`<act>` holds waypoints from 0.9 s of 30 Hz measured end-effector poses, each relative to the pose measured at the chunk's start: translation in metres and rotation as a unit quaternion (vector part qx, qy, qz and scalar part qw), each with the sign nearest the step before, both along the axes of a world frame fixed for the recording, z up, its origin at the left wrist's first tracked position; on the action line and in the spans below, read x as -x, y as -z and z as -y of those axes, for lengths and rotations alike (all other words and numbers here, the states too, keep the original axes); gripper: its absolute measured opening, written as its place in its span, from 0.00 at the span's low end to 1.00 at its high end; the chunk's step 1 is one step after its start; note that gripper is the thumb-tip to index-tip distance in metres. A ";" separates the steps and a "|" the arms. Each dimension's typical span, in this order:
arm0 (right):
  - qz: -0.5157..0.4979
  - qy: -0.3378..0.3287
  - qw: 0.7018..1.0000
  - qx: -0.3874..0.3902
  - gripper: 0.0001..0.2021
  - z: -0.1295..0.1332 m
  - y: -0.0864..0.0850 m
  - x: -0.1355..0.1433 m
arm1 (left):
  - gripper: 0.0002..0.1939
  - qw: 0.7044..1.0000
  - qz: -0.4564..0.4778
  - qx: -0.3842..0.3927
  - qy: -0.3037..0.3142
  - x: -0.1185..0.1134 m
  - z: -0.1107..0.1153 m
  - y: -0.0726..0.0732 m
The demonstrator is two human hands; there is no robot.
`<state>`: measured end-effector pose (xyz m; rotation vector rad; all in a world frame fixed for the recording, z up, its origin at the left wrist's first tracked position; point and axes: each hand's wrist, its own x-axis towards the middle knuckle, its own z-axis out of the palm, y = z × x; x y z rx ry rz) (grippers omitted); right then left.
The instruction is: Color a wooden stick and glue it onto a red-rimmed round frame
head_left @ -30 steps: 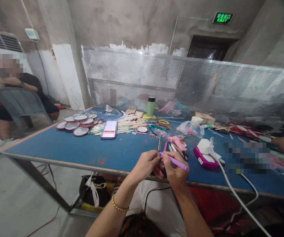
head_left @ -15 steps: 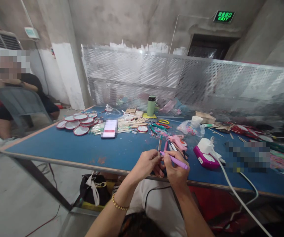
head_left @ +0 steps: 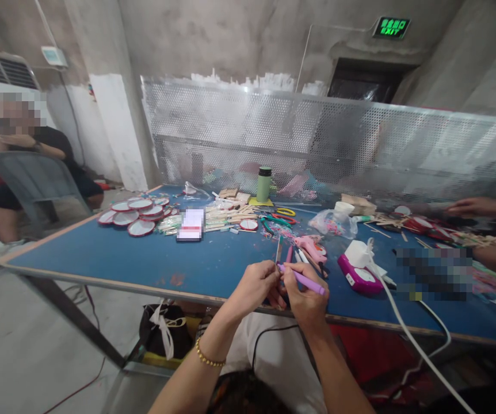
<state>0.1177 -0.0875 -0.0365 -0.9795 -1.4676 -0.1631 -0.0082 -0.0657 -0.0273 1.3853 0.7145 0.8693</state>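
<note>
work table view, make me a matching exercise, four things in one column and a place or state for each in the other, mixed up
Column 1
1. purple marker
2. phone
3. green flask
4. magenta power strip

Column 2
A. lies with its screen lit
B. has a white block on top
C. held in the right hand
D. stands upright by the perforated metal screen

Right pairs: 1-C, 2-A, 3-D, 4-B
</note>
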 end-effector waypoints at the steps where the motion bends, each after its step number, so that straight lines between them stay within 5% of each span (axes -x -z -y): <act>1: 0.000 0.002 1.000 -0.002 0.07 0.000 0.000 0.000 | 0.18 1.000 -0.001 0.000 0.000 0.000 0.000 0.000; 27: -0.058 -0.001 0.998 0.038 0.08 0.000 0.007 0.000 | 0.20 1.000 0.002 0.003 0.004 0.000 0.000 0.000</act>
